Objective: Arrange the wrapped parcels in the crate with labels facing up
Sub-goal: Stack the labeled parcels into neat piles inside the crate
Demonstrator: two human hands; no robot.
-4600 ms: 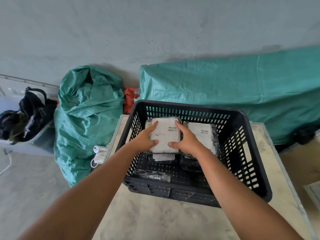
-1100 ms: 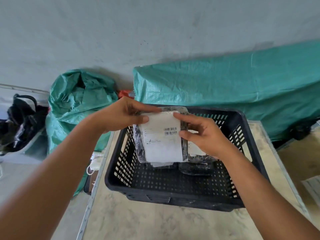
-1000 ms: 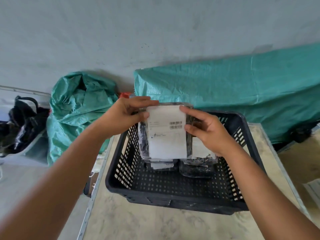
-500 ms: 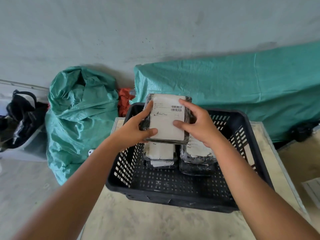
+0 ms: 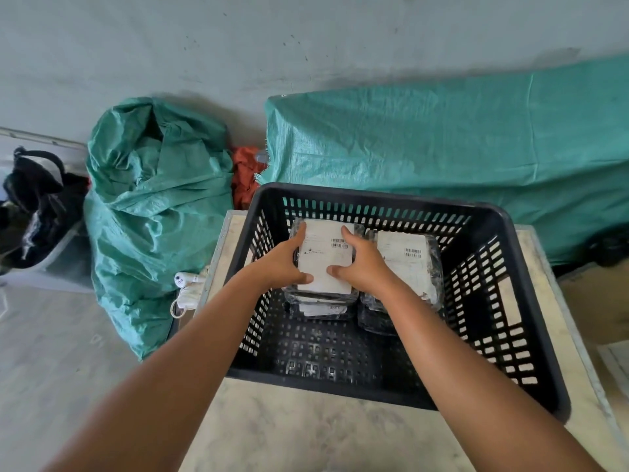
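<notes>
A black slotted crate stands on a pale table. Inside it, against the far wall, are two stacks of parcels wrapped in dark plastic. The top parcel of the left stack lies with its white barcode label facing up. My left hand grips its left edge and my right hand grips its right edge. To its right, the top parcel of the right stack also shows its label upward. Lower parcels are mostly hidden beneath.
The pale table ends just left of the crate. A stuffed green sack and a white plug lie on the floor to the left. A green tarp covers something behind the crate. Black bags sit far left.
The labelled parcel was held up above the crate in both hands; it has come down onto the left stack inside the crate, label up, with both hands still on it.
</notes>
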